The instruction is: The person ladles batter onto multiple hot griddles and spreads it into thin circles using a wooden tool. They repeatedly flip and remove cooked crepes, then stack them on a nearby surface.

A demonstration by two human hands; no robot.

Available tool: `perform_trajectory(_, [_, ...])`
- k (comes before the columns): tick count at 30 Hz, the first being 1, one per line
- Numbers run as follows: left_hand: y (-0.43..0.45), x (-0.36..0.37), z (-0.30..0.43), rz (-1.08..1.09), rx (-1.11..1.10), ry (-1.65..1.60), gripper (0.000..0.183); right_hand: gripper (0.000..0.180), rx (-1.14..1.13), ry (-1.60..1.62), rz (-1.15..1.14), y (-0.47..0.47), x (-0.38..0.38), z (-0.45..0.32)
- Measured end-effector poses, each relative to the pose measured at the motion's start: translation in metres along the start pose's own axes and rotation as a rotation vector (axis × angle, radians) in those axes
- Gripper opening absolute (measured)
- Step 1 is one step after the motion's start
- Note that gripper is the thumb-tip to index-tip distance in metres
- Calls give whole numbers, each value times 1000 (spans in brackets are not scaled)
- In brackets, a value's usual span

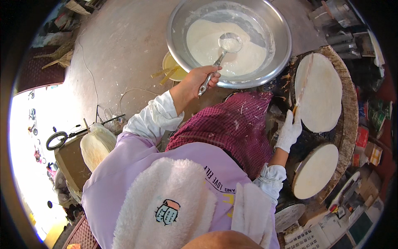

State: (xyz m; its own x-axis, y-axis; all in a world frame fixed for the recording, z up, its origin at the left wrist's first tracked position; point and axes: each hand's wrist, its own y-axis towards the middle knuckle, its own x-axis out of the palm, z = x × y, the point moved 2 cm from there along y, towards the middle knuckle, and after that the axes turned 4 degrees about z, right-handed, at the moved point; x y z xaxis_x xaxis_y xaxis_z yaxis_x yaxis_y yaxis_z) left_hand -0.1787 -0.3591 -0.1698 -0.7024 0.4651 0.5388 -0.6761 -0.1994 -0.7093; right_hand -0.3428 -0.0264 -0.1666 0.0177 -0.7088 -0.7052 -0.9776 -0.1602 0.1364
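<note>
My left hand (203,78) grips the handle of a metal ladle (230,43), whose bowl is over the pale batter (205,34) in a large steel basin (279,31). A white knit glove covers my right hand (289,130). It holds a long thin wooden spreader (304,81), which reaches across a thin round sheet of batter (325,93) on a griddle to the right. Nearer to me, a second pale round (316,171) covers another griddle. A third round plate (289,217) shows partly beside my right sleeve.
A yellow bowl (169,63) with flat sticks stands left of the basin. Stacked thin flatbreads (96,146) lie on a cardboard box (73,155), near a ring light (57,140) on a stand. A cable (90,71) crosses the floor. A raised wooden rim (349,115) borders the griddles.
</note>
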Motion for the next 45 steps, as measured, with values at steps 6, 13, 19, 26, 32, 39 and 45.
perform_trajectory(6, [-32,-26,9,2,64,-61,32,48,480,515,-594,-40,36,-95])
perform_trajectory(13, [-101,-85,35,122,375,-250,33,44,12,455,-904,-78,189,-123])
perform_trajectory(19, [-134,-117,41,174,499,-398,32,48,-343,94,-778,-100,253,-177])
perform_trajectory(26, [-152,-147,42,124,469,-477,33,77,-536,-266,-818,-140,268,-235])
perform_trajectory(32, [-157,-151,46,105,438,-480,34,65,-400,11,-837,-141,259,-256])
perform_trajectory(39, [-151,-144,43,164,445,-360,38,33,480,1064,-676,-56,159,-215])
perform_trajectory(45, [-58,-108,43,109,339,47,32,39,641,723,-601,8,99,-93])
